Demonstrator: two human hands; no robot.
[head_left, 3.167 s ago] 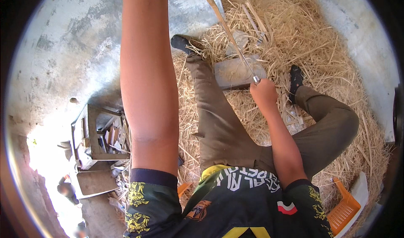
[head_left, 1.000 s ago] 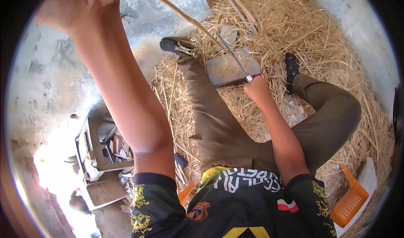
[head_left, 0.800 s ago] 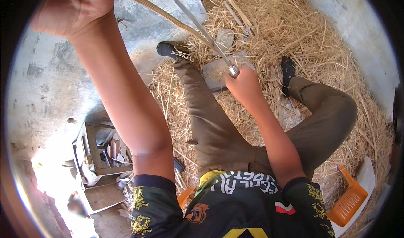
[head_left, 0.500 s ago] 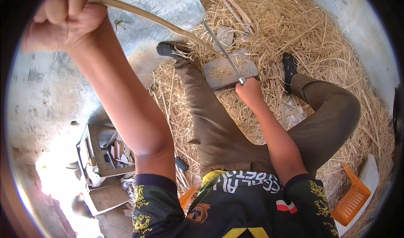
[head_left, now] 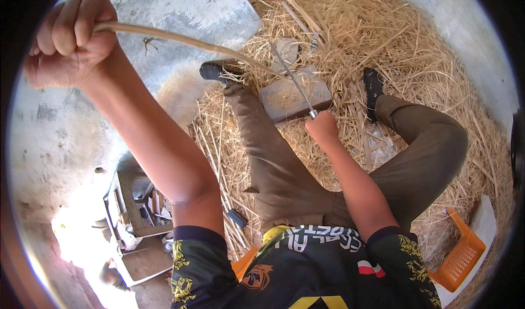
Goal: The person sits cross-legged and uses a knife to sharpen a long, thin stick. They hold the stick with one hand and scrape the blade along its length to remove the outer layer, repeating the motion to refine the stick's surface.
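Observation:
Raised at the upper left, my left hand (head_left: 76, 44) is wrapped round one end of a long, pale, bent strip (head_left: 175, 37) that looks like bamboo or wood. The strip slopes down to the right, its far end over a grey block (head_left: 301, 102) sprinkled with shavings. My right hand (head_left: 322, 128) grips a knife (head_left: 295, 82) with a long narrow blade and a metal collar; its handle is hidden in the fist. The blade points up and left over the block, crossing near the strip's lower end. Whether they touch, I cannot tell.
Straw-like shavings (head_left: 394, 46) cover the floor around my spread legs (head_left: 284, 150). An orange plastic basket (head_left: 462, 254) lies at the lower right. A wooden box of odds and ends (head_left: 139, 210) stands at the left, and a small dark object (head_left: 236, 217) lies by my left thigh.
My left hand has shifted slightly down and left, drawing the strip with it. The right hand and knife stay at the block, nearly in the same place.

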